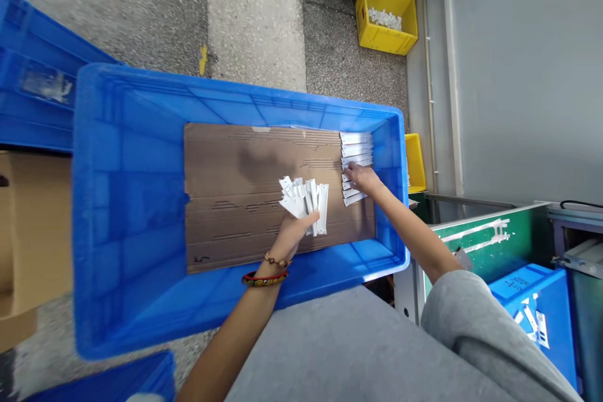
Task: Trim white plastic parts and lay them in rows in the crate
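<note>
A large blue crate [117, 213] stands on the floor with a brown cardboard sheet [235, 201] lining its bottom. My left hand [294, 232] is closed on a fanned bunch of white flat plastic parts [306, 198] held over the cardboard. My right hand [362, 177] reaches to the right end of the crate, fingers down on a neat row of the same white parts [355, 151] laid side by side along the wall. Bracelets circle my left wrist.
More blue crates lie at the left [32, 88] and bottom left. A cardboard box [28, 245] sits at the left edge. A yellow bin [386, 16] with white parts stands at the back. A green bench [485, 245] and another blue bin [532, 301] are at the right.
</note>
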`<action>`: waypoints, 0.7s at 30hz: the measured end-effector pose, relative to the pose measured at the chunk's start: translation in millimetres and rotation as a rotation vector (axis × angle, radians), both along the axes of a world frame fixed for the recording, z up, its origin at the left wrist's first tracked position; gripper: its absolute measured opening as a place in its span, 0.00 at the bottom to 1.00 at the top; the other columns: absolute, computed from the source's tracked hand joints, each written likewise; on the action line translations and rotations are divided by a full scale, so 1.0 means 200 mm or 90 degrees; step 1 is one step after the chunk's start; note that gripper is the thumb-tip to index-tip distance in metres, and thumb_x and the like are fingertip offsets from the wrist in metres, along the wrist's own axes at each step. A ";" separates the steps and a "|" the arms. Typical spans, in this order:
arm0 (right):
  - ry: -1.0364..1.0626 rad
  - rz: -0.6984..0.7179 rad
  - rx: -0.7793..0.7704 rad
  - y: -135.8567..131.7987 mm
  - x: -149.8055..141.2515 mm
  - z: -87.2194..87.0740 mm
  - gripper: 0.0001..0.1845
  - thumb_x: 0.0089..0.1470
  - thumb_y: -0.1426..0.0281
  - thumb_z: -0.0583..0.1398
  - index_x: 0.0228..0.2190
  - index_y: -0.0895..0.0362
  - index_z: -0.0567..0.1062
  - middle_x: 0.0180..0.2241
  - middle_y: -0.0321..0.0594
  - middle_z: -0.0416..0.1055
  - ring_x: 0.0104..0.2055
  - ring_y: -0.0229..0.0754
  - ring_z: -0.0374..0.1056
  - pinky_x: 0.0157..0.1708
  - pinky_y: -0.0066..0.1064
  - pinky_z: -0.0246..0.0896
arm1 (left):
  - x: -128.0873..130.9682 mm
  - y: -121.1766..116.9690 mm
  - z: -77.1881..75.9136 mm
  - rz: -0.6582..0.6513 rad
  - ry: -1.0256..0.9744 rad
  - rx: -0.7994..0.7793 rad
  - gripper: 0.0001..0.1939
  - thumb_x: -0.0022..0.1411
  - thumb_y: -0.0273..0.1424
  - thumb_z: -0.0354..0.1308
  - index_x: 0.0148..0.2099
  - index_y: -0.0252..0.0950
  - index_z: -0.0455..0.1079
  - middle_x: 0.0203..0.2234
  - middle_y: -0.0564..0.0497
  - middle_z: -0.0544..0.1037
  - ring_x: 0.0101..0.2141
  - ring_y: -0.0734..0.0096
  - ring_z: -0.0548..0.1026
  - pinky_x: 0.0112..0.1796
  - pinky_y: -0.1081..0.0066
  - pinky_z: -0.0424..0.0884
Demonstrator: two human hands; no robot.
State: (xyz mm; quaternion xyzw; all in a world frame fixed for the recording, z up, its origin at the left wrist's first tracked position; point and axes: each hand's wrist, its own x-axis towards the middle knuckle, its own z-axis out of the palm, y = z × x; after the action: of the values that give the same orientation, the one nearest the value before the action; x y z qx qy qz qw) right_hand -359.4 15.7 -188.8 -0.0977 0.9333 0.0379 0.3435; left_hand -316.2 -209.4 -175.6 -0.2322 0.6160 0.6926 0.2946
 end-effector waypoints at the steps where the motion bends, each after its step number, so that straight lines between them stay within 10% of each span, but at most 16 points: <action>1: 0.000 -0.001 0.001 0.00 0.00 -0.01 0.15 0.63 0.75 0.50 0.49 0.59 0.68 0.51 0.52 0.65 0.47 0.45 0.68 0.38 0.29 0.64 | 0.00 0.00 0.01 -0.002 -0.001 0.000 0.27 0.39 0.27 0.69 0.47 0.38 0.76 0.45 0.49 0.81 0.54 0.51 0.72 0.59 0.54 0.61; 21: -0.029 -0.025 -0.028 -0.01 0.17 -0.04 0.14 0.59 0.77 0.55 0.48 0.61 0.68 0.50 0.54 0.67 0.45 0.48 0.71 0.40 0.32 0.65 | 0.00 0.01 0.03 -0.041 0.050 0.005 0.22 0.40 0.27 0.67 0.43 0.39 0.77 0.41 0.51 0.82 0.52 0.54 0.73 0.57 0.58 0.65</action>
State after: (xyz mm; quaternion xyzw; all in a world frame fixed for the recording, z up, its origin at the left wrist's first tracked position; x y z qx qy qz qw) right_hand -325.7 13.1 -197.7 -0.0874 0.9275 0.0085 0.3632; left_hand -316.0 -207.0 -169.3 -0.1836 0.6317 0.6939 0.2930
